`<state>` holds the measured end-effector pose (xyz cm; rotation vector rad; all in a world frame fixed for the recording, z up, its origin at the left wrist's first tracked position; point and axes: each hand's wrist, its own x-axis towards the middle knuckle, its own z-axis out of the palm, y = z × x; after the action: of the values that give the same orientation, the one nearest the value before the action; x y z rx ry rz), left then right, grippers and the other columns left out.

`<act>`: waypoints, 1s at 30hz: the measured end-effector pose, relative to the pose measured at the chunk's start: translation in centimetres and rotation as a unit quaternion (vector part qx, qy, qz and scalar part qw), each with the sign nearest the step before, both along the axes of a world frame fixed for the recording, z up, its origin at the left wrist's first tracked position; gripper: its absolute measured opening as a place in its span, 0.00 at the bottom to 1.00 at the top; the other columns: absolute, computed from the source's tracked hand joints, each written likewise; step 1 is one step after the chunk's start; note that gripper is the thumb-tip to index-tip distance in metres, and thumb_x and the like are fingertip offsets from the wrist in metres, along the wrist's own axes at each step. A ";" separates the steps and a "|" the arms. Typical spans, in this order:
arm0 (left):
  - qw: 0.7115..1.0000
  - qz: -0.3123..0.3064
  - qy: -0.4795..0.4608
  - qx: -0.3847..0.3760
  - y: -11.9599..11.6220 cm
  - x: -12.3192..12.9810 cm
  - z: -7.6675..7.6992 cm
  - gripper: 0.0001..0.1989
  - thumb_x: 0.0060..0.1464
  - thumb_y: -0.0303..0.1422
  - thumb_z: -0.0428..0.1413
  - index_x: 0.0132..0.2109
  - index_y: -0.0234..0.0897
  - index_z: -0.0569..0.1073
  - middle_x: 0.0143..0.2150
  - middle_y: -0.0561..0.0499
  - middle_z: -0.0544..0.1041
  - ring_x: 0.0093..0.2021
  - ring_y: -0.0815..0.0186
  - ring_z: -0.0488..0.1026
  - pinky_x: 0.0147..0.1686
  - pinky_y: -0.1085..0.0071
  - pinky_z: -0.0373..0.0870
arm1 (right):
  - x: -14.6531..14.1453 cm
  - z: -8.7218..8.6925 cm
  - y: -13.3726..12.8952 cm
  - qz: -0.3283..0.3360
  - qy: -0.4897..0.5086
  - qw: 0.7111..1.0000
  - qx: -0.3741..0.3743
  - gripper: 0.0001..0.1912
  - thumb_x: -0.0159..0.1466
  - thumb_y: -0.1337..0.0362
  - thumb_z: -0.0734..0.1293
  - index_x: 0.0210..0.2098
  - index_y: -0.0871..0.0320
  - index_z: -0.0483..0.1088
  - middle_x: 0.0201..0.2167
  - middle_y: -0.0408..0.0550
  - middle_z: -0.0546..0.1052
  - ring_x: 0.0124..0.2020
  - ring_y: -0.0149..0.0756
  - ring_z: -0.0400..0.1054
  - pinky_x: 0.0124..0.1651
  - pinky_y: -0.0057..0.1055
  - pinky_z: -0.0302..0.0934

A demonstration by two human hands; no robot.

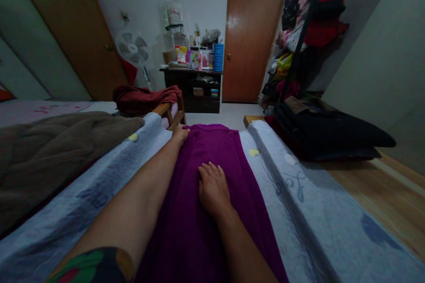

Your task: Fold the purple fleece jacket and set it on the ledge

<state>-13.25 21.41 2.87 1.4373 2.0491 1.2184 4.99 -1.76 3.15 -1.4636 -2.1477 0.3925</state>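
Observation:
A purple garment [199,177] lies lengthwise on the light blue patterned bedding, its collar end away from me. My left hand [180,134] is at the garment's far left corner, fingers closed on the edge of the cloth. On the middle of the garment rests my right hand [214,187], palm down, its fingers stretched out and slightly apart. The near end of the purple cloth runs out of view at the bottom, between my forearms.
Folded dark clothes [325,128] are stacked at the right. A brown blanket [59,146] lies at the left, with a dark red cloth [142,98] beyond it. Further back stand a fan [133,48], a dark cabinet [179,86] and a wooden door [250,31].

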 end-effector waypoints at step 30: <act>0.877 -0.283 0.370 -0.120 -6.6 3.1 -1.9 0.30 0.63 0.47 0.41 0.68 0.40 0.55 0.72 0.44 0.47 0.71 0.56 0.43 0.65 0.52 0.44 | 0.0 0.2 0.1 -0.003 -0.020 1.000 0.001 0.23 0.66 0.67 0.56 0.60 0.56 0.64 0.62 0.47 0.66 0.66 0.37 0.51 0.68 0.41 0.36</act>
<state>-10.12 14.84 0.93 2.3707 1.8308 0.1557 4.95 -1.68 3.36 -1.4887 -2.1736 0.3630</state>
